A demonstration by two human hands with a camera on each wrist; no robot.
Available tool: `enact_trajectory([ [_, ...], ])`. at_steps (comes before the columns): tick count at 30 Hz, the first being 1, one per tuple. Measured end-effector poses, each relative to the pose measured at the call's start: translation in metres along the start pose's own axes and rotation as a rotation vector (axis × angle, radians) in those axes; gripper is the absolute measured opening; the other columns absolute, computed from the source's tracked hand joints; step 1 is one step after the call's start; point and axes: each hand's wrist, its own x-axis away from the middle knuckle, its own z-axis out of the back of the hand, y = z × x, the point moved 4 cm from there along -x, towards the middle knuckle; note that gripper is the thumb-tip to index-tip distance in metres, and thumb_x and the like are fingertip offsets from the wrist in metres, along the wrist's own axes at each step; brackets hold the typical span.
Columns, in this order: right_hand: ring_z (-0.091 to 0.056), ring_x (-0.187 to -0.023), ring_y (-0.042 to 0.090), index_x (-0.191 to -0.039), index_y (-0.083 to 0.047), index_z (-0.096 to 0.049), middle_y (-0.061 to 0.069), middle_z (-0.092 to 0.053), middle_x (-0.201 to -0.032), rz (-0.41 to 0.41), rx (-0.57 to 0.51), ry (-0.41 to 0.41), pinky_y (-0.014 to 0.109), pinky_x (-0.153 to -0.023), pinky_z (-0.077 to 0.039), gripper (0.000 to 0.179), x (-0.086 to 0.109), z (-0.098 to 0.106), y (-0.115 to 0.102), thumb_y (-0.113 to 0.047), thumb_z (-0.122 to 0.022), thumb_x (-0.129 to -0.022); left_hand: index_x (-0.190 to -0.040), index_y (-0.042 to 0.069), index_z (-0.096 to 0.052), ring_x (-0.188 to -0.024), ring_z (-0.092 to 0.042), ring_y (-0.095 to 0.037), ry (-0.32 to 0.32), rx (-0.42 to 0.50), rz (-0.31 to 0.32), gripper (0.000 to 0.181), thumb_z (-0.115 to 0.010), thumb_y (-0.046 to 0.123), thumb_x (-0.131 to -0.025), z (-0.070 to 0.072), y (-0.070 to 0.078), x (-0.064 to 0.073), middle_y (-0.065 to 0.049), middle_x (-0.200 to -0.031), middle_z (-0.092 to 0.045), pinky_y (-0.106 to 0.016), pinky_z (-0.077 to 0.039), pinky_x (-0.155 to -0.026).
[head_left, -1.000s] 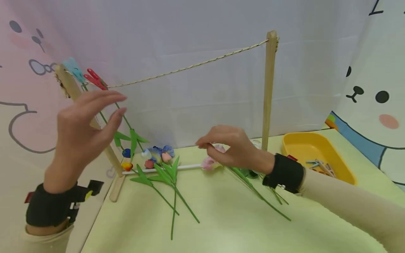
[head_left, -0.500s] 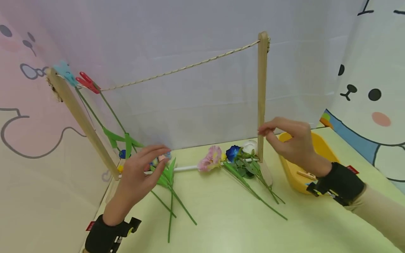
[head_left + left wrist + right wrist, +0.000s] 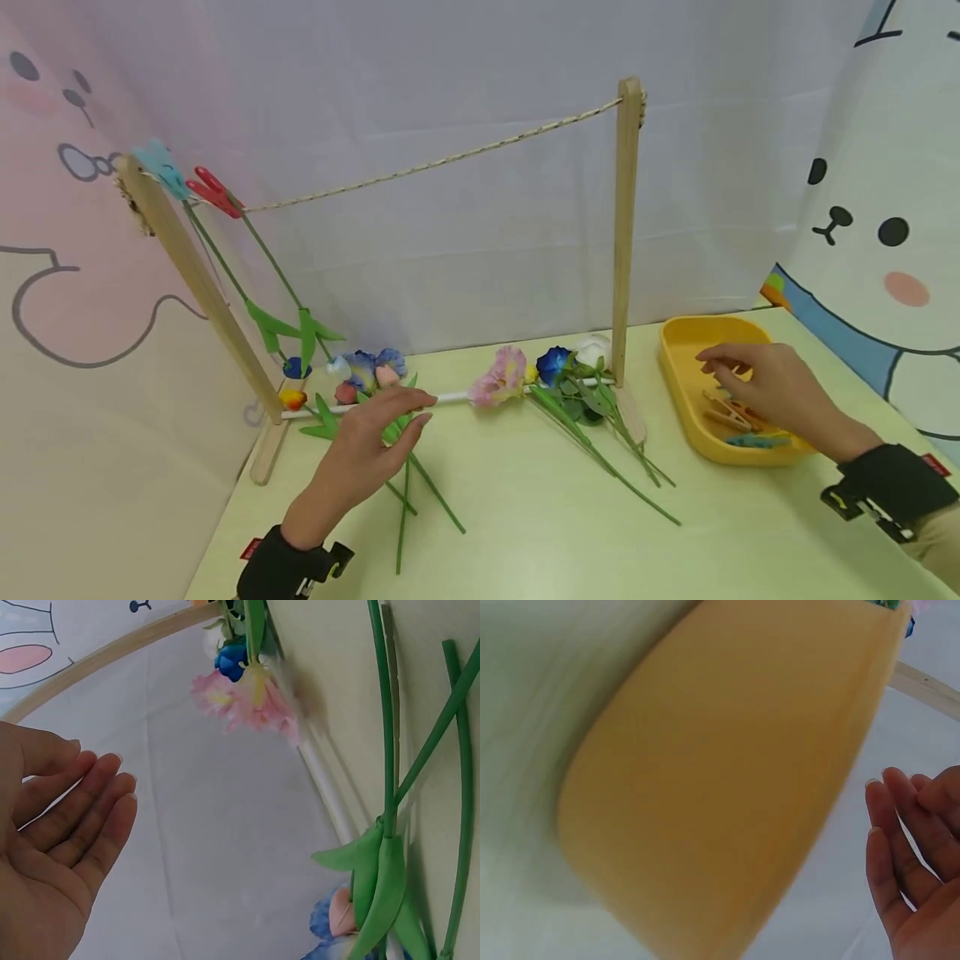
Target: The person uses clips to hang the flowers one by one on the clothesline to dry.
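Note:
My left hand (image 3: 363,458) hovers above the green stems (image 3: 408,500) of several artificial flowers on the table's left side. In the left wrist view, nothing lies between its loosely bent fingers (image 3: 97,787). Over the yellow tray (image 3: 678,400) is my right hand (image 3: 780,400), holding nothing. Clothespins (image 3: 731,414) lie in that tray, partly hidden by the hand. A light blue clothespin (image 3: 161,171) and a red clothespin (image 3: 216,193) sit on the rope (image 3: 450,160), each with a flower hanging by its stem, heads down.
The rope runs between a leaning left wooden post (image 3: 202,287) and a right wooden post (image 3: 627,225). A white rod (image 3: 450,398) joins them at the bottom. A pink flower (image 3: 501,379), a blue flower (image 3: 553,365) and a white flower (image 3: 592,348) lie near the right post.
My right hand has moved rightward from the middle of the table to above the tray. My left hand has come down and right, away from the hanging flowers.

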Motion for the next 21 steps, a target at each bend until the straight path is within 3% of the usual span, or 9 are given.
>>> enact_trajectory([
  [5,-0.064,-0.067,0.016,-0.105,-0.004,-0.075,0.001,-0.073,-0.082,-0.053,0.064,-0.214,0.034,-0.056,-0.056,0.023,0.014,-0.017,0.014,-0.009,-0.074,-0.082,-0.108,0.015,-0.071,-0.101,-0.064,-0.014,-0.050,0.052,0.031,0.018,-0.067,0.010,-0.092,-0.019,-0.003,0.007,0.001,-0.108,-0.070,-0.038,-0.057,-0.077],
  [8,-0.061,-0.066,0.014,-0.103,-0.003,-0.075,0.001,-0.071,-0.080,-0.081,0.080,-0.299,0.034,-0.056,-0.055,0.025,0.019,-0.024,0.018,-0.014,-0.077,-0.080,-0.109,0.016,-0.071,-0.100,-0.064,-0.014,-0.089,0.078,0.046,0.016,-0.064,0.012,-0.095,-0.029,-0.004,0.012,0.000,-0.109,-0.069,-0.038,-0.057,-0.075],
  [13,-0.057,-0.062,0.012,-0.100,-0.001,-0.075,0.000,-0.068,-0.075,-0.102,0.089,-0.316,0.029,-0.050,-0.052,0.027,0.024,-0.028,0.020,-0.015,-0.080,-0.077,-0.109,0.015,-0.071,-0.102,-0.064,-0.015,-0.123,0.076,0.059,0.017,-0.064,0.010,-0.095,-0.042,-0.004,0.019,0.000,-0.109,-0.069,-0.037,-0.057,-0.075],
  [21,-0.051,-0.060,0.010,-0.091,-0.006,-0.073,-0.004,-0.062,-0.070,-0.043,0.092,-0.356,0.029,-0.053,-0.047,0.024,0.026,-0.035,0.019,-0.018,-0.084,-0.073,-0.109,0.014,-0.072,-0.100,-0.065,-0.014,-0.132,0.085,0.067,0.019,-0.066,0.005,-0.093,-0.054,-0.005,0.026,0.000,-0.107,-0.070,-0.035,-0.058,-0.071],
])
